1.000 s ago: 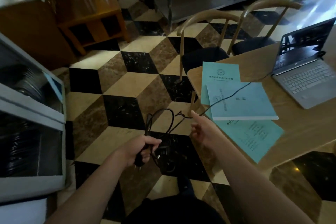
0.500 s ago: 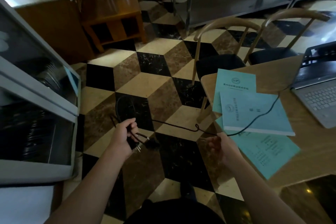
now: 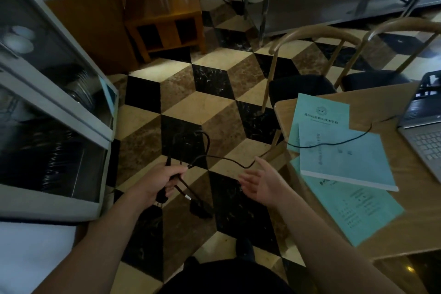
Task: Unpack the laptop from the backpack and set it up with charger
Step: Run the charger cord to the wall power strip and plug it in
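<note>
The open grey laptop (image 3: 422,126) sits on the wooden table (image 3: 410,188) at the right edge of view. A black charger cable (image 3: 334,143) runs from the laptop's left side across the teal booklets and off the table toward me. My left hand (image 3: 158,180) grips the looped cable and its plug above the floor; the black power brick (image 3: 200,207) dangles just below it. My right hand (image 3: 262,182) is open, palm up, fingers spread, right beside the cable but not holding it. No backpack is in view.
Teal booklets (image 3: 343,153) and a teal sheet (image 3: 353,210) lie on the table's left part. Two wooden chairs (image 3: 307,59) stand behind the table. A metal cabinet with glass doors (image 3: 52,112) fills the left. The checkered floor (image 3: 210,107) spreads between them.
My right hand has let go of the cable and opened. My left hand has shifted right, toward the middle, still gripping the looped cable, and the view has swung left.
</note>
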